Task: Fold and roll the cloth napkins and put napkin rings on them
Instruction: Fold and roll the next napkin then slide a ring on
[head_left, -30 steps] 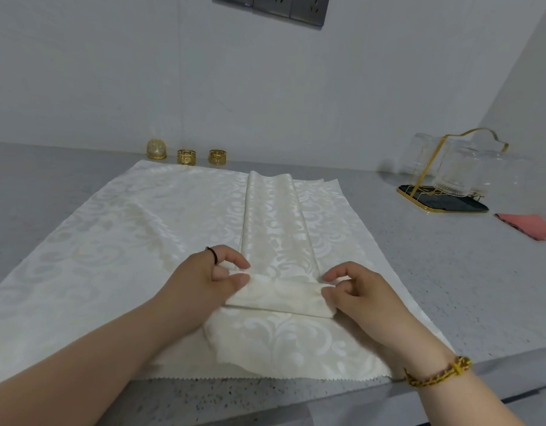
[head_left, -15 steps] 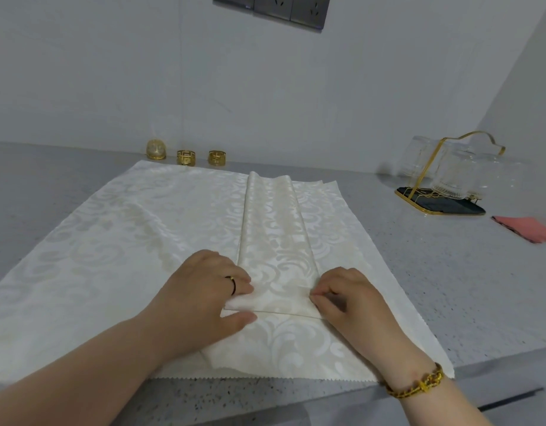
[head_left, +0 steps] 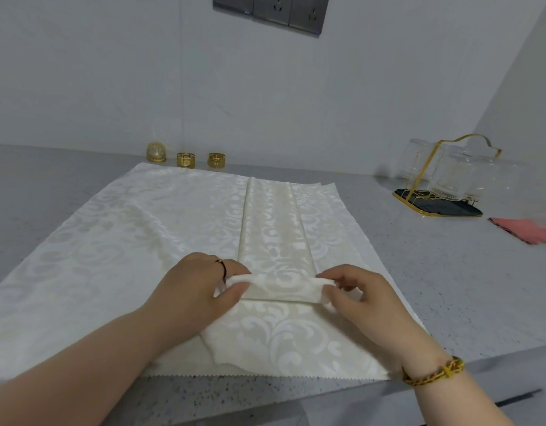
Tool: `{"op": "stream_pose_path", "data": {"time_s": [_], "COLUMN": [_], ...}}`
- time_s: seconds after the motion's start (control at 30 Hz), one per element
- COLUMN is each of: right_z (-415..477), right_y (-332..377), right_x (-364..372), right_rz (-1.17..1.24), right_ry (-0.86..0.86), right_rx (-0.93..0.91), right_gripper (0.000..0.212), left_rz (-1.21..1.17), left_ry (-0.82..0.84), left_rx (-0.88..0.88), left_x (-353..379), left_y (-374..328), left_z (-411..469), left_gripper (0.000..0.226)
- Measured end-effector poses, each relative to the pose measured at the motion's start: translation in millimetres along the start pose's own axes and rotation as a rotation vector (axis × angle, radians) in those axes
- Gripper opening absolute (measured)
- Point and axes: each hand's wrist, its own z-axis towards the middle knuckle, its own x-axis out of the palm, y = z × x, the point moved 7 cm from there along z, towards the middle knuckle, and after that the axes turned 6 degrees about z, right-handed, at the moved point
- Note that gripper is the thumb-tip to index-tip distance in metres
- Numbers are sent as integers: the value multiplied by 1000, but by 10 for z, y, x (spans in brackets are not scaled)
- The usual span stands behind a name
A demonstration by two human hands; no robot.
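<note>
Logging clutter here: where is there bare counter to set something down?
Bare counter lies right of the white cloth, before the glass rack and pink cloth, and left of it. Crowded: by the napkin rings, and near middle, where left hand and right hand grip the napkin.

Left hand (head_left: pixel 198 290): thin dark ring (head_left: pixel 223 266) around one finger. Right hand (head_left: pixel 367 299): braided bracelet (head_left: pixel 434 372) of yellow and dark cord at the wrist, yellow knot uppermost. Both forearms bare.
</note>
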Motion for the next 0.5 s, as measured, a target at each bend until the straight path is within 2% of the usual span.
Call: {"op": "stream_pose_path", "data": {"time_s": [0.07,0.13,0.2,0.27,0.33,0.43,0.5], "right_z": [49,67,68,72,78,72,44], "right_y": [-22,-80,-119,-116,-97,-38,-1], "right_x": [0,48,76,86,94,75,89], "right_rz": [114,117,100,46,-38,-104,-139], "right_ry": [2,29,2,-59,-106,-155,-96], "right_rx": [70,140,153,113,76,8,-60], "right_gripper": [18,11,13,19,23,28,27], "left_rz": [-176,-319,-344,-302,-146,95,188], "left_ry": [7,20,26,-27,-67,-173,-98], "left_rx": [-108,-169,-195,-183,-141,51,182], "left_x": [2,68,105,77,48,-38,6], "left_y": [51,99,119,125,111,3,-48], "left_z": [-5,6,31,51,67,68,38], "left_gripper": [9,17,17,16,25,19,27]}}
